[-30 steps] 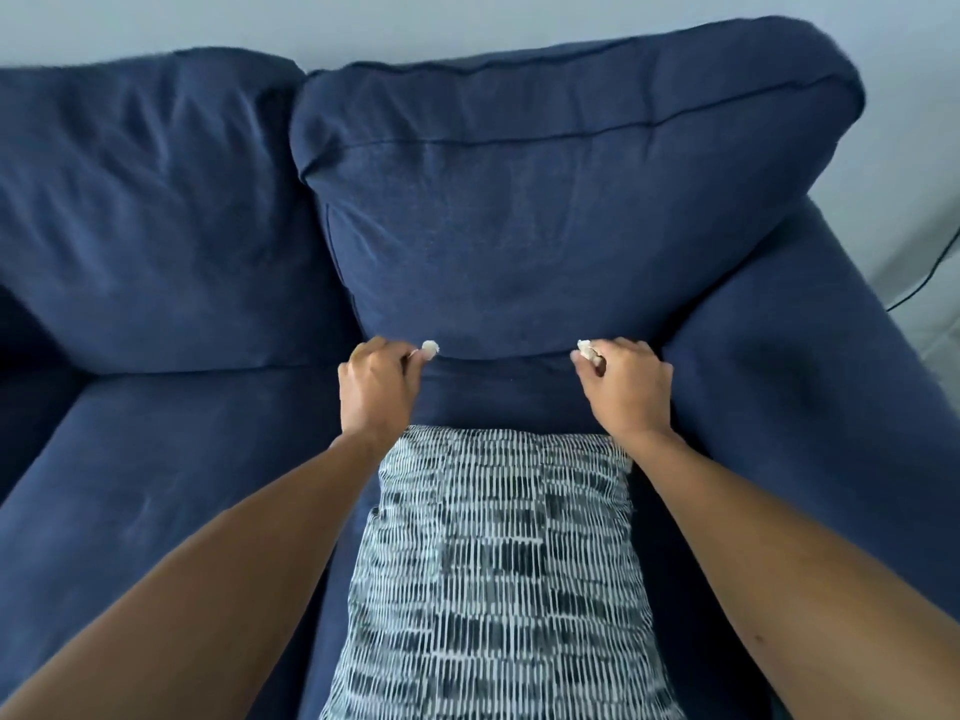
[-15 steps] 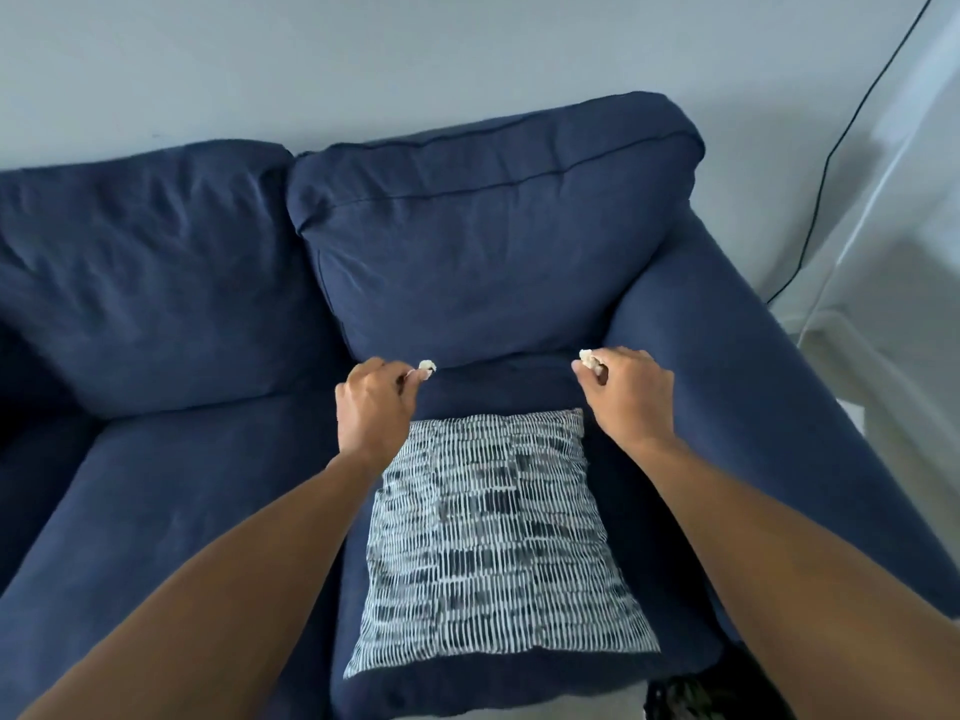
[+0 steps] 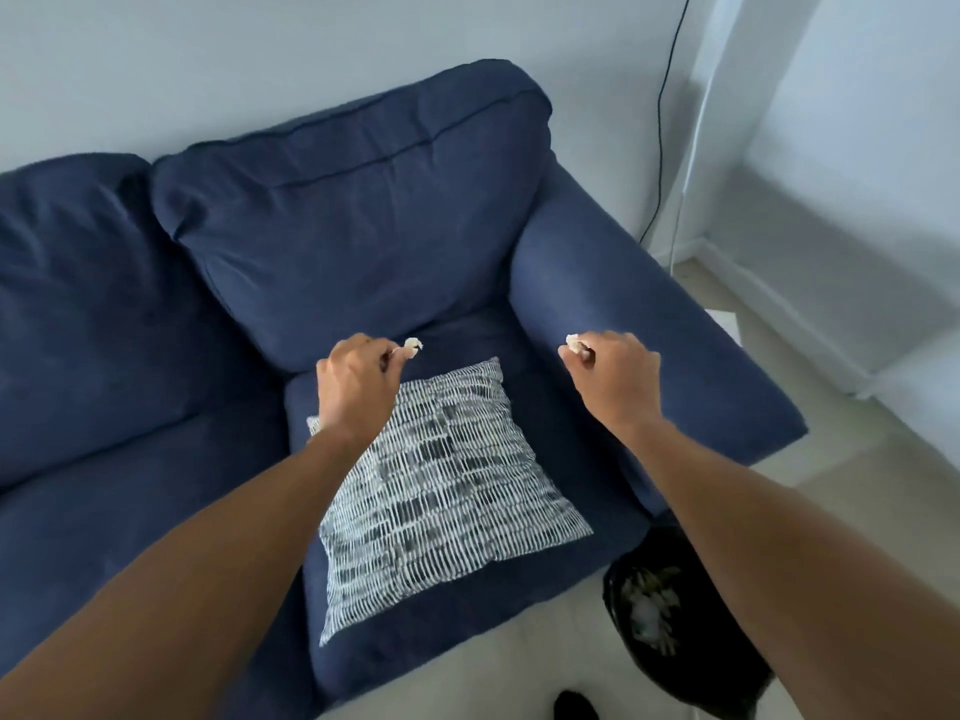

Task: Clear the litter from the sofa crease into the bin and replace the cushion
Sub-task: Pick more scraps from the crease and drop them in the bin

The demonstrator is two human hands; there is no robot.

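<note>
My left hand point(image 3: 358, 384) pinches a small pale scrap of litter point(image 3: 413, 345) above the seat of the navy sofa point(image 3: 363, 241). My right hand point(image 3: 615, 376) pinches a second pale scrap point(image 3: 573, 342) over the inner side of the sofa's right armrest. Between and below both hands, a black-and-white patterned cushion point(image 3: 447, 491) lies flat on the seat. A black-lined bin point(image 3: 670, 615) with pale litter inside stands on the floor by the sofa's front right corner, partly hidden by my right forearm.
The right armrest point(image 3: 654, 335) lies between the seat and the open floor. A thin black cable point(image 3: 661, 122) runs down the wall behind the sofa. Pale floor point(image 3: 493, 672) spreads in front of the sofa, with a dark shoe tip point(image 3: 574, 706) at the bottom edge.
Both hands have drawn back from the sofa crease, each still pinching its scrap. The view has pulled back and swung right, bringing the bin and floor into sight.
</note>
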